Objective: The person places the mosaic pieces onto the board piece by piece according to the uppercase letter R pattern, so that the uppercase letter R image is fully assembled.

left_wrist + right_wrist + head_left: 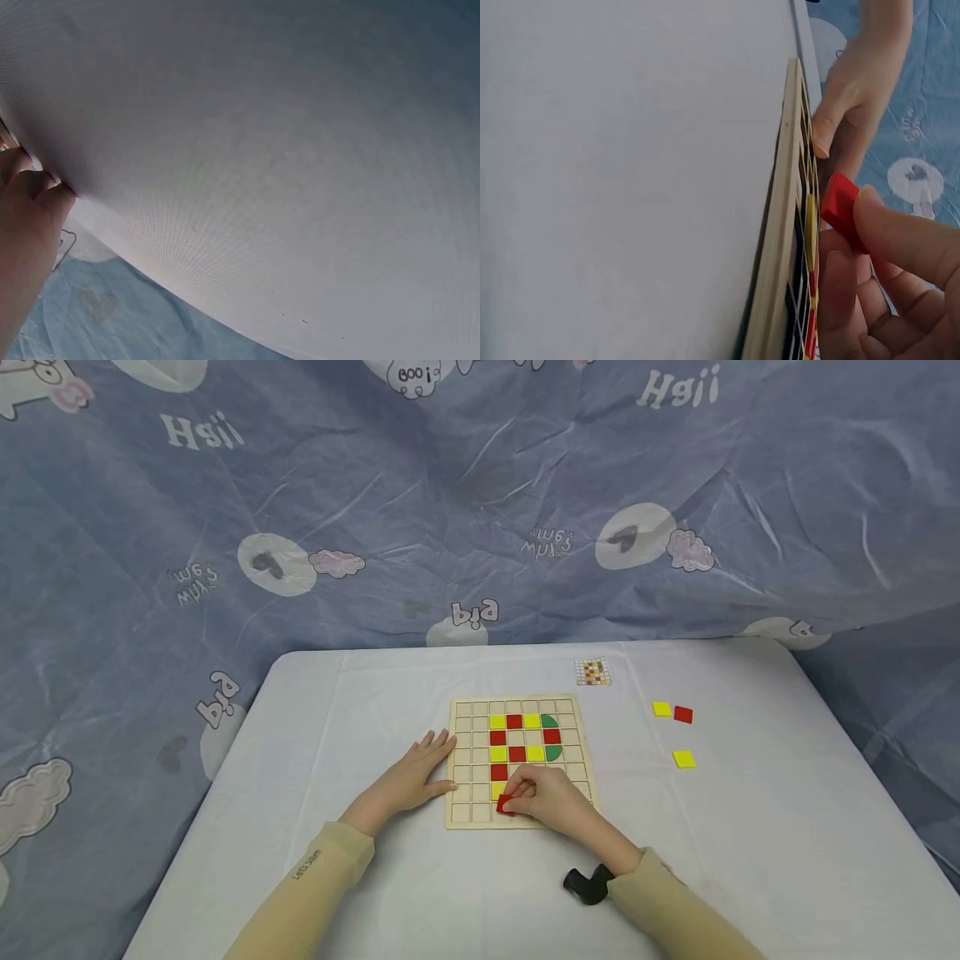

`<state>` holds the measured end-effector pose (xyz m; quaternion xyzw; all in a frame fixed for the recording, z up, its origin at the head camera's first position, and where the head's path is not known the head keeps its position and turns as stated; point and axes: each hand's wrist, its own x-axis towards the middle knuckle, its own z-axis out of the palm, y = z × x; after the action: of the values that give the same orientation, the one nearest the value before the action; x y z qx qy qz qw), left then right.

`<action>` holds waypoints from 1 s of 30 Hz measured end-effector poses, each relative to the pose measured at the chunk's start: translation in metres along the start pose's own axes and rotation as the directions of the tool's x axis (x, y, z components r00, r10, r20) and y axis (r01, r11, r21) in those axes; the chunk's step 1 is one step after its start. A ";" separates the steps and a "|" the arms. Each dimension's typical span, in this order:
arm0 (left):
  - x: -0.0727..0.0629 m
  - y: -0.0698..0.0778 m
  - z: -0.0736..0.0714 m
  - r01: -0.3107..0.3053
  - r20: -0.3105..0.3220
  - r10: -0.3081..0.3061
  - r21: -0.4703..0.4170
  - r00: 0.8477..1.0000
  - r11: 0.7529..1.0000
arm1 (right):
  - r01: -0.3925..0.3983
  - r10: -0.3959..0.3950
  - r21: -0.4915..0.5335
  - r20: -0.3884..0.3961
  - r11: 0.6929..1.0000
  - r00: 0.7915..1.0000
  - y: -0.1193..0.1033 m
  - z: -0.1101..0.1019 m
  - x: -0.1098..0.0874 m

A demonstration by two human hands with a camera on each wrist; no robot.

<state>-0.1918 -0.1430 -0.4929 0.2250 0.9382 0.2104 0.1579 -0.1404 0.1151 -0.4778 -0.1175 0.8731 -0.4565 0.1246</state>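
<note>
A pale wooden grid board [462, 758] lies on the white table. Red, yellow and green tiles [532, 721] fill some of its squares in the shape of a P; the green ones have a rounded corner. My right hand [553, 796] pinches a red square tile [841, 204] between thumb and fingers, over the lower part of the board. In the right wrist view this tile is tilted and just off the board's face. My left hand [408, 777] lies with fingers extended, fingertips and thumb at the board's left edge. The right hand hides some lower squares.
To the right lie two yellow tiles [684, 759] and a loose red tile [683, 715]. A small card [593, 672] with a printed coloured grid is behind the board. A black curved object [587, 887] sits by the right sleeve. A patterned blue-grey cloth [420, 510] hangs behind the table.
</note>
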 end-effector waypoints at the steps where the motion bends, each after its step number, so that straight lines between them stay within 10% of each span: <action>1: 0.000 0.000 0.000 0.000 0.000 0.000 0.000 1.000 1.000 | 0.009 -0.009 -0.016 -0.001 1.000 1.000 -0.001 0.002 0.001; 19: 0.000 0.000 -0.001 -0.003 0.005 0.003 0.000 1.000 1.000 | 0.064 -0.074 -0.227 -0.037 0.972 0.997 -0.006 0.014 -0.001; 30: -0.001 -0.002 0.000 -0.009 0.000 0.009 -0.002 1.000 1.000 | -0.065 0.034 -0.162 -0.185 0.985 0.982 0.021 -0.065 -0.015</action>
<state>-0.1919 -0.1445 -0.4937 0.2292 0.9369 0.2119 0.1573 -0.1498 0.1815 -0.4574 -0.0635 0.9188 -0.3870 0.0454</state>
